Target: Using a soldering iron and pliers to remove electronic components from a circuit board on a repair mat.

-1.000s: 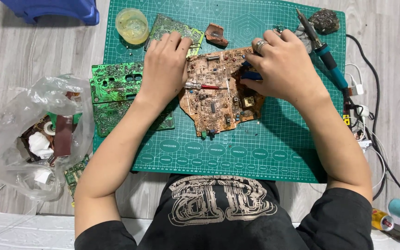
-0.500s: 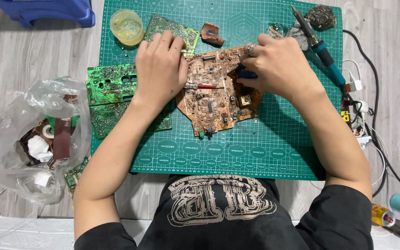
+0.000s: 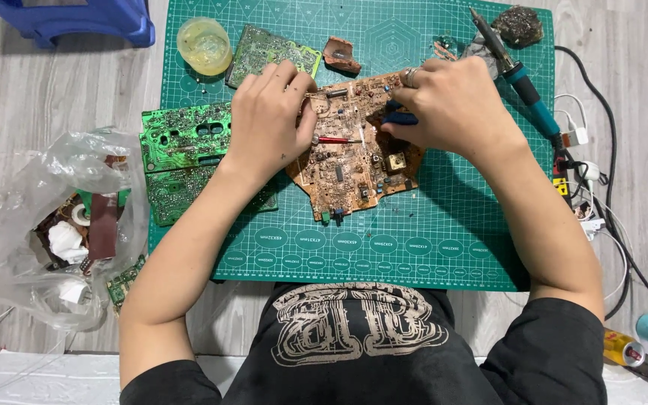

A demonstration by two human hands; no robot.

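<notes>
A brown circuit board (image 3: 346, 169) lies on a green cutting mat (image 3: 429, 240), its copper side up and studded with small parts. My left hand (image 3: 268, 124) rests on the board's left edge, fingers curled over it and holding it down. My right hand (image 3: 455, 105), with a ring on one finger, is closed on a small blue-handled tool (image 3: 399, 118) at the board's upper right. The tool's tip is hidden under my fingers. A thin red part (image 3: 335, 140) lies across the board between my hands.
Green circuit boards (image 3: 178, 139) lie left of the brown one, another (image 3: 264, 46) behind it beside a yellow round tub (image 3: 204, 43). A soldering iron (image 3: 523, 79) and cables (image 3: 601, 187) are at the right. A plastic bag of scraps (image 3: 61, 225) sits at the left.
Both hands stay on the brown board. The view shifted a little and my right hand edged slightly up over the board's upper right.
</notes>
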